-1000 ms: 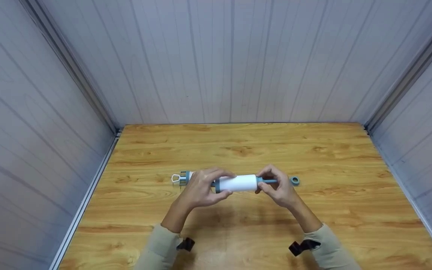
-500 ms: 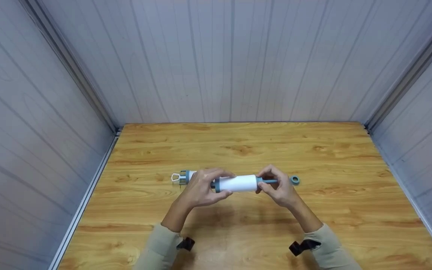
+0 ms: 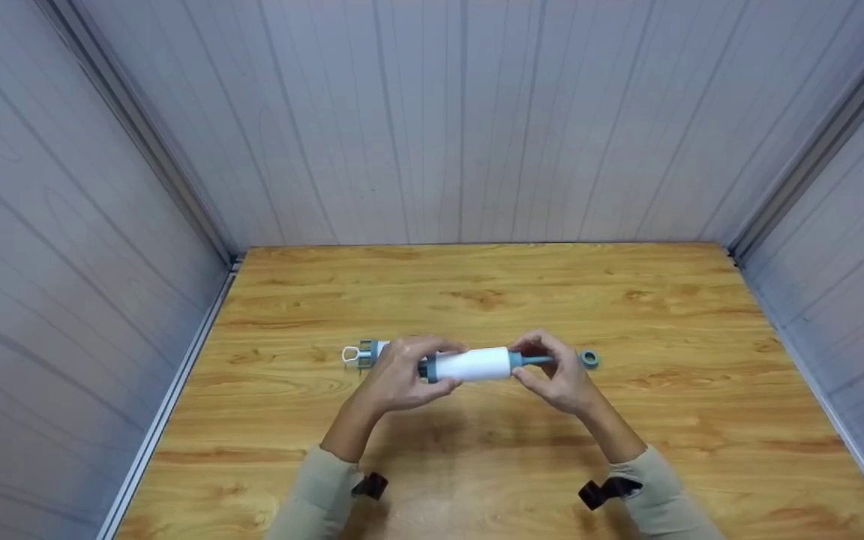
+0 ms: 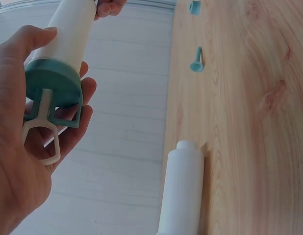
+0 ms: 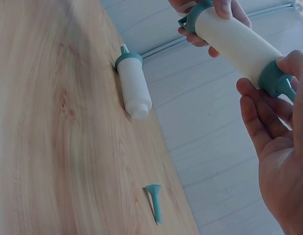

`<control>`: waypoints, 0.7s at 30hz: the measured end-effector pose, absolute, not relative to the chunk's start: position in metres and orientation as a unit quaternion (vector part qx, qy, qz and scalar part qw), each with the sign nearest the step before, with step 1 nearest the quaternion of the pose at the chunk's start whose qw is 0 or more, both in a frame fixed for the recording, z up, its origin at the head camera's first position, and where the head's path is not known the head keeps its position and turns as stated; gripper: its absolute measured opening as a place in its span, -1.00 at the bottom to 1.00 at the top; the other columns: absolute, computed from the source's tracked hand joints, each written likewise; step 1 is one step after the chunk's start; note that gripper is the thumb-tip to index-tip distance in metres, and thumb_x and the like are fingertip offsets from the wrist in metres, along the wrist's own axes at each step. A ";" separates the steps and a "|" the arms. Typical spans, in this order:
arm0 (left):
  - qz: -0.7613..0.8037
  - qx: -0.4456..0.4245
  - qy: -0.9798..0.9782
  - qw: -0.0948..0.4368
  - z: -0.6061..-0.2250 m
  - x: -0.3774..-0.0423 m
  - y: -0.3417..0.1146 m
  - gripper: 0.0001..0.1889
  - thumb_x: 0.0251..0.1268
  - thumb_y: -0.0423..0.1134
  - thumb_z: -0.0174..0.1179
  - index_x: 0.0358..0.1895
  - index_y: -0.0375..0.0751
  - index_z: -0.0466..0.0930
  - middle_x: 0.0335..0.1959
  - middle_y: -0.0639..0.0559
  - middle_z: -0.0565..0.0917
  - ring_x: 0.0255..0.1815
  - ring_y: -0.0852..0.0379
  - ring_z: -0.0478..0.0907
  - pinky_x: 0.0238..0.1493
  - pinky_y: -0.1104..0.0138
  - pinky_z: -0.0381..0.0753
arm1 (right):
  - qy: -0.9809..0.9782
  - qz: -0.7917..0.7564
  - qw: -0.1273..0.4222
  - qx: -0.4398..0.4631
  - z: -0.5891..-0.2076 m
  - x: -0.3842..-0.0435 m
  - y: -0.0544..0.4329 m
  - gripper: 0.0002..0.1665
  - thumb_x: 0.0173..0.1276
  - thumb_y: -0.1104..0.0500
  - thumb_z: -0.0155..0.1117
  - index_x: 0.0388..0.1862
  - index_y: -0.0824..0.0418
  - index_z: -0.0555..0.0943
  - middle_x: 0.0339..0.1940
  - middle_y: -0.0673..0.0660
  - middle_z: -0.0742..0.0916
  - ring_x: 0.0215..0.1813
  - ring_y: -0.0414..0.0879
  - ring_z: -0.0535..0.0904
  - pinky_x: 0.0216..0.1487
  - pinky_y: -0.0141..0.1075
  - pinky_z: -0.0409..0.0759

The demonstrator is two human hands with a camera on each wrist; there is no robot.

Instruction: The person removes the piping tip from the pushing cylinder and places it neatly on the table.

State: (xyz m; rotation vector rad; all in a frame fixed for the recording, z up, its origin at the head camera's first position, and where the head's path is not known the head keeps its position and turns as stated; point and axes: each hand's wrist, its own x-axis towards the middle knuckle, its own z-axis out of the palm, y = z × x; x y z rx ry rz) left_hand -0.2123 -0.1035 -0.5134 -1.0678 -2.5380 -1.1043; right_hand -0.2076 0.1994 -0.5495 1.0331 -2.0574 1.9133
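Observation:
A white syringe-like dispenser (image 3: 473, 364) with teal ends is held level between both hands above the table. My left hand (image 3: 406, 375) grips its plunger end, thumb on the white barrel (image 4: 73, 32); a pale loop handle (image 4: 56, 144) shows near the palm. With thumb and fingers, my right hand (image 3: 561, 381) holds the teal nozzle cap (image 5: 275, 78) at the opposite end. The narrow nozzle spout extends toward the right palm. Behind my left hand lies a second dispenser (image 5: 134, 83), partly hidden in the head view.
On the wooden table (image 3: 492, 472) lie a loose teal nozzle (image 5: 155, 203) and a small teal ring (image 3: 589, 359), to the right of the second dispenser. Pale panel walls (image 3: 432, 127) enclose the table at the back and both sides.
The held dispenser has shifted very slightly up and left, with its nozzle end raised a little. My right thumb has slid lower on the teal cap.

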 end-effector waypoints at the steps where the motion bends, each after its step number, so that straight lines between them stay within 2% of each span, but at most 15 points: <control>1: -0.367 -0.362 -0.852 0.092 -0.513 -0.212 -0.103 -0.61 0.36 -0.09 0.53 0.21 -0.06 0.85 0.11 -0.06 0.94 -0.12 0.01 0.88 -0.13 0.21 0.82 | -0.689 0.637 0.069 0.338 -0.550 -0.207 0.200 -0.59 0.38 0.65 0.31 0.20 0.60 0.57 0.15 -0.16 0.75 0.15 -0.30 0.76 0.15 -0.43 0.81; 5: -0.357 -0.376 -0.848 0.107 -0.512 -0.211 -0.103 -0.63 0.37 -0.11 0.55 0.20 -0.07 0.84 0.08 -0.06 0.94 -0.18 0.03 0.86 -0.19 0.27 0.79 | -0.688 0.649 0.033 0.323 -0.552 -0.207 0.200 -0.66 0.53 0.58 0.16 0.24 0.61 0.49 0.09 -0.18 0.76 0.03 -0.30 0.77 0.00 -0.37 0.85; 8: -0.352 -0.379 -0.848 0.114 -0.510 -0.210 -0.103 -0.63 0.37 -0.11 0.56 0.19 -0.07 0.84 0.07 -0.05 0.94 -0.19 0.04 0.85 -0.20 0.30 0.77 | -0.680 0.656 0.021 0.327 -0.553 -0.207 0.200 -0.77 0.62 0.56 0.04 0.17 0.61 0.46 -0.01 -0.14 0.76 -0.15 -0.29 0.75 -0.20 -0.30 0.86; 10: -0.349 -0.379 -0.849 0.115 -0.509 -0.210 -0.103 -0.62 0.36 -0.10 0.56 0.20 -0.06 0.83 0.08 -0.05 0.94 -0.18 0.04 0.85 -0.21 0.30 0.77 | -0.679 0.655 0.026 0.330 -0.553 -0.207 0.199 -0.82 0.63 0.56 0.03 0.12 0.59 0.46 -0.08 -0.14 0.75 -0.24 -0.28 0.74 -0.28 -0.27 0.84; 21: -0.337 -0.378 -0.853 0.129 -0.510 -0.207 -0.102 -0.61 0.34 -0.10 0.58 0.18 -0.06 0.83 0.03 -0.05 0.93 -0.19 0.06 0.85 -0.20 0.28 0.80 | -0.664 0.662 0.037 0.346 -0.554 -0.208 0.198 -0.84 0.59 0.60 0.03 0.07 0.57 0.47 -0.11 -0.09 0.73 -0.26 -0.26 0.71 -0.34 -0.26 0.82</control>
